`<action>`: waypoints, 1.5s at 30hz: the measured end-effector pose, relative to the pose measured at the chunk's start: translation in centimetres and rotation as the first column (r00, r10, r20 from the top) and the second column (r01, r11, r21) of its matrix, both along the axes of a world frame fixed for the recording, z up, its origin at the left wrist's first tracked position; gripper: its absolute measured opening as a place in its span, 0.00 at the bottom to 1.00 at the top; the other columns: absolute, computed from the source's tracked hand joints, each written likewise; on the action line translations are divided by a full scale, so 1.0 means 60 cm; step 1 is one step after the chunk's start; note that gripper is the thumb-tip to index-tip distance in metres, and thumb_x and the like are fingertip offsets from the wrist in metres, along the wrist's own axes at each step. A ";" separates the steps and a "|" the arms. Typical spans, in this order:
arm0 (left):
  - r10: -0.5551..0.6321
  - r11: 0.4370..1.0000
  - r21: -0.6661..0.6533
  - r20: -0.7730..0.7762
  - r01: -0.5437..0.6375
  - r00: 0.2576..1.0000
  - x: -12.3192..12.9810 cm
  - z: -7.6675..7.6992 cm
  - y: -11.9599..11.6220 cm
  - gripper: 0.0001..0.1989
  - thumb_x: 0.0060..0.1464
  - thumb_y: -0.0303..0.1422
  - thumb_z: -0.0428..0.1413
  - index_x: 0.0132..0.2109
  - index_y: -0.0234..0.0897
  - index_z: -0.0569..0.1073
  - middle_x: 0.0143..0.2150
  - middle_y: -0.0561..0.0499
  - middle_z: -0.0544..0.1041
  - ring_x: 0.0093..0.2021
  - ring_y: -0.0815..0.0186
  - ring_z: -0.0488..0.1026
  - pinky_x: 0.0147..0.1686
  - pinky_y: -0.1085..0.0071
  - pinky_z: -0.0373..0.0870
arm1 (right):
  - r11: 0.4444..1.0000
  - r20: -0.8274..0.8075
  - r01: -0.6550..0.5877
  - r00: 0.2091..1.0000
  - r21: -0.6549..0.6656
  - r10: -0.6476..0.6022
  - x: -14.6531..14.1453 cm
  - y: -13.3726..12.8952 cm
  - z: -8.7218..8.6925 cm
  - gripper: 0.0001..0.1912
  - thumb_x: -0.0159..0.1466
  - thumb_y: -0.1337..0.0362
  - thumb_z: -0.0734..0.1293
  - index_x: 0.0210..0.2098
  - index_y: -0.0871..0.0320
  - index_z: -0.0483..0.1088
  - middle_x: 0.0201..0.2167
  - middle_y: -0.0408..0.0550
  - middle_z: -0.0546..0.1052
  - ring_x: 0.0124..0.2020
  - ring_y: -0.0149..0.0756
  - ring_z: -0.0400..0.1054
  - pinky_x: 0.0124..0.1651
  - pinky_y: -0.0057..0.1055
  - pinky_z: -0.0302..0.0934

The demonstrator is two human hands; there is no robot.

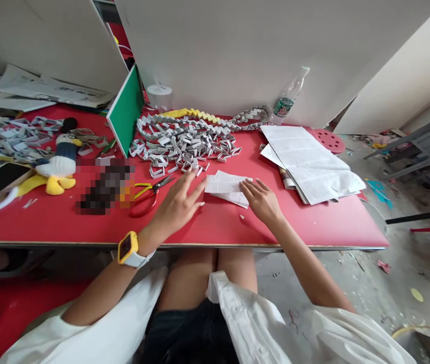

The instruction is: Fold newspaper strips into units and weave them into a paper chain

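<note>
A small printed paper strip lies over another paper piece on the red table. My right hand rests its fingertips on the strip's right end, fingers close together but stretched out. At the strip's left end is my left hand, its fingers spread and nothing held in them; a yellow watch is on that wrist. Just left of it lie scissors with red and yellow handles. Beyond my hands is a heap of folded paper links, with a linked chain behind it.
White paper sheets are stacked at the right. A plastic bottle and lidded cup stand by the wall. Left are a green board, a plush bird, a phone and more paper links.
</note>
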State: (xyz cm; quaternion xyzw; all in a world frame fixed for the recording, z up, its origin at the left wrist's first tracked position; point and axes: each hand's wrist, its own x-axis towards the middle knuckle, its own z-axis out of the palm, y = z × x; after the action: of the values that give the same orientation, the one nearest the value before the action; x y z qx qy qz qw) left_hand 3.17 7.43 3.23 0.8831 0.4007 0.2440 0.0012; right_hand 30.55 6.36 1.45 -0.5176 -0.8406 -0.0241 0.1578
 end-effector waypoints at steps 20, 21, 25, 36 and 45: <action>-0.037 0.993 -0.087 0.368 0.074 0.929 -0.075 -0.078 -0.104 0.12 0.55 0.22 0.58 0.46 0.37 0.71 0.34 0.51 0.77 0.35 0.69 0.75 0.38 0.75 0.72 | 0.970 -0.238 -0.238 0.940 0.052 0.243 -0.025 -0.129 -0.026 0.18 0.67 0.75 0.59 0.52 0.54 0.69 0.48 0.47 0.80 0.54 0.43 0.68 0.50 0.43 0.60; -0.013 0.990 -0.124 0.382 0.065 0.924 -0.079 -0.077 -0.103 0.10 0.56 0.23 0.57 0.45 0.38 0.71 0.34 0.52 0.77 0.35 0.70 0.75 0.38 0.75 0.72 | 0.971 -0.261 -0.239 0.936 0.018 0.235 -0.021 -0.130 -0.025 0.17 0.67 0.75 0.59 0.51 0.55 0.69 0.48 0.48 0.80 0.54 0.43 0.68 0.50 0.43 0.61; -0.032 0.914 -0.357 0.408 0.191 0.913 -0.073 -0.069 -0.107 0.21 0.58 0.37 0.58 0.56 0.36 0.66 0.44 0.45 0.76 0.46 0.62 0.75 0.47 0.66 0.74 | 0.960 -0.411 -0.220 0.902 -0.171 0.133 -0.025 -0.123 -0.019 0.12 0.66 0.73 0.62 0.46 0.56 0.71 0.44 0.49 0.80 0.46 0.42 0.68 0.46 0.41 0.63; 0.390 0.894 -0.340 0.272 -0.291 0.880 0.000 -0.081 -0.118 0.20 0.55 0.28 0.59 0.54 0.33 0.66 0.25 0.57 0.71 0.26 0.73 0.70 0.32 0.78 0.68 | 0.908 -0.444 0.264 0.805 -0.325 -0.393 -0.102 -0.104 -0.028 0.04 0.64 0.69 0.66 0.40 0.59 0.67 0.29 0.45 0.72 0.31 0.35 0.65 0.34 0.31 0.62; 0.492 0.843 -0.329 0.152 -0.425 0.857 0.018 -0.079 -0.109 0.17 0.56 0.32 0.59 0.51 0.34 0.66 0.22 0.60 0.68 0.21 0.75 0.66 0.27 0.78 0.61 | 0.859 -0.380 0.478 0.772 -0.183 -0.510 -0.133 -0.118 -0.047 0.05 0.65 0.68 0.65 0.41 0.58 0.66 0.28 0.45 0.70 0.30 0.36 0.61 0.32 0.31 0.60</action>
State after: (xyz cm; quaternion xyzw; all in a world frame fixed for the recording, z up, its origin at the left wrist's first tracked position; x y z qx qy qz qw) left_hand 4.24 0.90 -1.53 0.7167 0.6293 0.2776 0.1155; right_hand 22.58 -0.71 -1.38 -0.7185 -0.6221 0.0777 0.3013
